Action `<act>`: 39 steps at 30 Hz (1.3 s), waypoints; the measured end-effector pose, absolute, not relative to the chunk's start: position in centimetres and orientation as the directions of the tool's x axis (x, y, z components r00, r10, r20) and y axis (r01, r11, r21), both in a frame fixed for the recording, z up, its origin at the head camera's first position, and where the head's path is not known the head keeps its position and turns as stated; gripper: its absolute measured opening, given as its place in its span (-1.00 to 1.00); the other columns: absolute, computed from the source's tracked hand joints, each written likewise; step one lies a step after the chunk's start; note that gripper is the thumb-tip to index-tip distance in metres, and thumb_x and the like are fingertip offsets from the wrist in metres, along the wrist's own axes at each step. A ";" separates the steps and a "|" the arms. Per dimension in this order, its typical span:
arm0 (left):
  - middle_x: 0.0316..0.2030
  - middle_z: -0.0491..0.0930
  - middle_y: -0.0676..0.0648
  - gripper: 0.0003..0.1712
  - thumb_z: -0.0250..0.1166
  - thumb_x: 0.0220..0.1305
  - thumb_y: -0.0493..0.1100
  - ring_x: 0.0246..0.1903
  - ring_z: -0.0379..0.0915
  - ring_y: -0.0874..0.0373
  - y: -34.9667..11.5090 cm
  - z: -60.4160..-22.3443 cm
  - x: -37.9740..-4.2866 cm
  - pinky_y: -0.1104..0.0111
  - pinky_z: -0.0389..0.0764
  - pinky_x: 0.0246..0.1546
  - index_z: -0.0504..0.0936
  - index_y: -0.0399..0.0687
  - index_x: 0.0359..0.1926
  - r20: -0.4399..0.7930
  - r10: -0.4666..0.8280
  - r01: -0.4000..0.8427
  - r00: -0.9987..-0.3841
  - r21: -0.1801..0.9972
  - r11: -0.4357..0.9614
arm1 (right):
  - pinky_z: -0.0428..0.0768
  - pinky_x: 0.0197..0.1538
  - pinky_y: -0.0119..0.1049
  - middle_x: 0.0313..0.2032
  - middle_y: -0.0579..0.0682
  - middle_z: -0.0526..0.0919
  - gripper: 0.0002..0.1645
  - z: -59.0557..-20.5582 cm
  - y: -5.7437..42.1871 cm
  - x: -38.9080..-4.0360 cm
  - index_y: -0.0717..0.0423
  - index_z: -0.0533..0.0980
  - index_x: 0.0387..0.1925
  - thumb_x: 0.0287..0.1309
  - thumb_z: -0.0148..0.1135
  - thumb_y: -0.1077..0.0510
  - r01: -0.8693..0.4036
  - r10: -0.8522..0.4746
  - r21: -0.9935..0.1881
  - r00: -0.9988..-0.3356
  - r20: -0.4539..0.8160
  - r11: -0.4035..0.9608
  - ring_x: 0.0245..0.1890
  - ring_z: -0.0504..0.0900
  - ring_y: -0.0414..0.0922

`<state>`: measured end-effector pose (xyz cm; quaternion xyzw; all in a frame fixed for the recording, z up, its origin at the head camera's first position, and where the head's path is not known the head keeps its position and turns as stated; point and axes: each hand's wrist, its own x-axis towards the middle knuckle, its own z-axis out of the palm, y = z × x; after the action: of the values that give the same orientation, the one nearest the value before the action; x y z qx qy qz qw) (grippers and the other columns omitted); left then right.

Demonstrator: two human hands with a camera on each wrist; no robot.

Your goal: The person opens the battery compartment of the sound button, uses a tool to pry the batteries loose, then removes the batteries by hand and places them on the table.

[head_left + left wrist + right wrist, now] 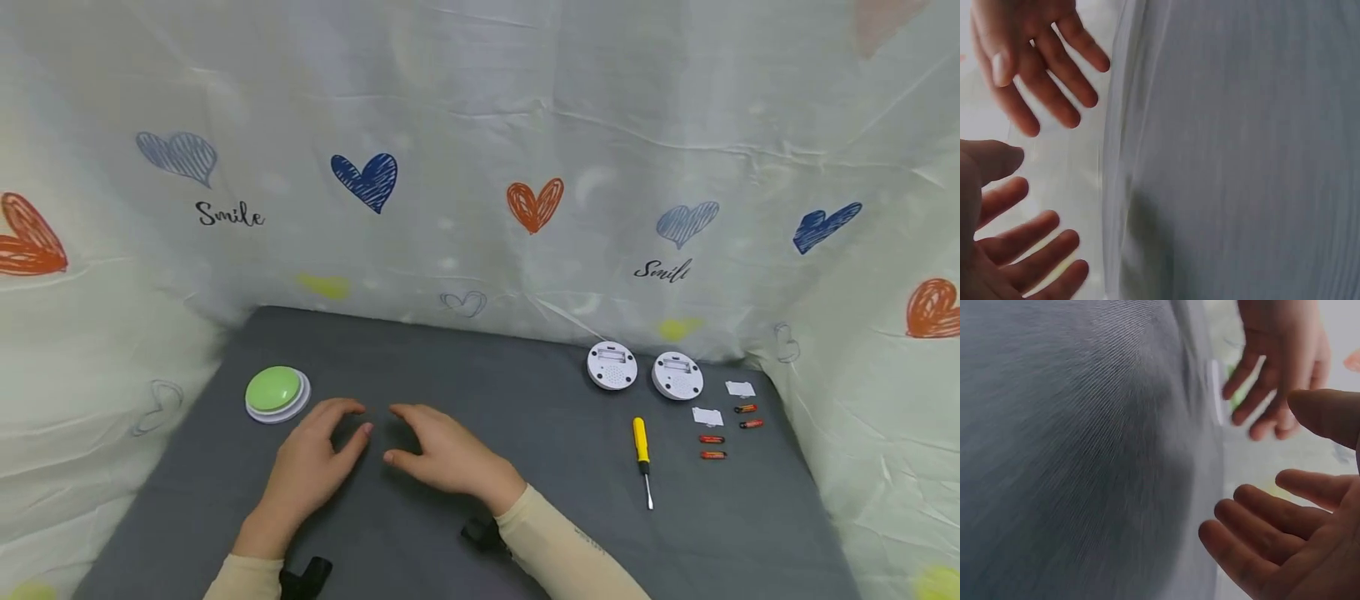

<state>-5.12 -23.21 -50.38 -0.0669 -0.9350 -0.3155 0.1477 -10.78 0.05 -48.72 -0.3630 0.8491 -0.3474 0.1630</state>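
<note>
Green-domed button [273, 390] sits face-up on the worktop [510, 375]! Left grip [311, 467] hovers just beside it, right grip [450, 450] farther right, both relaxed and empty. Well right of the button, two white discs [612, 368] lie with bays [677, 367] uncovered, covers [707, 417], batteries [713, 455] and screwdriver [640, 440] nearby: opened, it seems, neither closed.

White curtain [450, 75], printed hearts [367, 181], "Smile" lettering [230, 215], grey cloth [555, 442]

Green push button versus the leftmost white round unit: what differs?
The green push button faces dome up; the white unit shows a white face with an open battery compartment. The button sits by the left hand; the unit lies well right of the right hand. Both are round.
</note>
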 end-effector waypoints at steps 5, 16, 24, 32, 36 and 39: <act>0.18 0.66 -0.26 -0.64 0.56 0.36 -0.22 0.16 0.59 -0.30 -27.2 -50.3 -5.0 -0.29 0.58 0.05 0.74 -0.17 0.13 0.429 -0.076 0.202 -0.900 0.565 0.800 | 0.47 0.50 -0.27 0.56 -0.06 0.43 -0.14 -49.4 -4.2 -12.1 0.06 0.28 0.68 0.59 0.27 -0.21 -0.574 -0.752 -0.636 -0.660 -0.013 0.515 0.53 0.42 -0.17; 0.42 0.27 -0.61 0.15 0.64 0.28 -0.09 0.36 0.22 -0.63 -32.7 -51.3 -6.5 -0.50 0.34 0.19 0.17 -0.42 0.65 0.267 -0.154 0.038 -0.951 0.597 0.802 | 0.40 0.52 -0.31 0.58 -0.10 0.41 -0.01 -50.1 -10.4 -14.5 0.02 0.24 0.71 0.48 0.40 -0.23 -0.614 -0.762 -0.574 -0.648 -0.026 0.542 0.55 0.40 -0.18; 0.41 0.26 -0.68 0.23 0.67 0.24 -0.13 0.33 0.26 -0.62 -35.2 -51.2 -7.6 -0.46 0.37 0.19 0.08 -0.53 0.64 0.162 -0.095 0.024 -0.982 0.610 0.792 | 0.32 0.55 -0.37 0.60 -0.22 0.37 0.03 -50.0 -13.7 -15.6 -0.08 0.17 0.74 0.47 0.44 -0.21 -0.669 -0.802 -0.556 -0.597 0.007 0.493 0.54 0.39 -0.29; 0.35 0.31 -0.71 0.17 0.62 0.33 -0.04 0.27 0.34 -0.62 -36.2 -50.7 -8.2 -0.43 0.42 0.18 0.12 -0.69 0.56 0.092 -0.076 -0.008 -0.993 0.583 0.813 | 0.25 0.61 -0.29 0.59 -0.25 0.38 -0.04 -50.6 -15.3 -16.2 -0.11 0.17 0.74 0.53 0.37 -0.20 -0.675 -0.792 -0.530 -0.611 0.010 0.514 0.52 0.39 -0.32; 0.29 0.40 -0.66 0.03 0.62 0.32 -0.05 0.20 0.42 -0.59 -36.3 -50.8 -8.2 -0.42 0.47 0.12 0.31 -0.67 0.47 0.108 -0.077 -0.004 -0.991 0.556 0.831 | 0.24 0.63 -0.26 0.56 -0.25 0.42 -0.10 -50.7 -15.6 -16.4 -0.11 0.22 0.72 0.55 0.35 -0.17 -0.659 -0.784 -0.560 -0.620 0.025 0.503 0.51 0.42 -0.32; 0.25 0.45 -0.62 -0.03 0.62 0.31 -0.03 0.17 0.46 -0.55 -36.2 -50.9 -8.2 -0.40 0.48 0.10 0.39 -0.63 0.44 0.116 -0.085 -0.007 -0.990 0.552 0.834 | 0.20 0.65 -0.21 0.55 -0.25 0.43 -0.13 -50.8 -15.6 -16.6 -0.11 0.24 0.71 0.56 0.34 -0.16 -0.647 -0.779 -0.576 -0.627 0.028 0.500 0.50 0.42 -0.32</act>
<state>-8.23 -36.19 -50.90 0.0241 -0.9551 -0.2875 0.0681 -16.59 -15.58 -50.77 -0.4154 0.8579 -0.2783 0.1185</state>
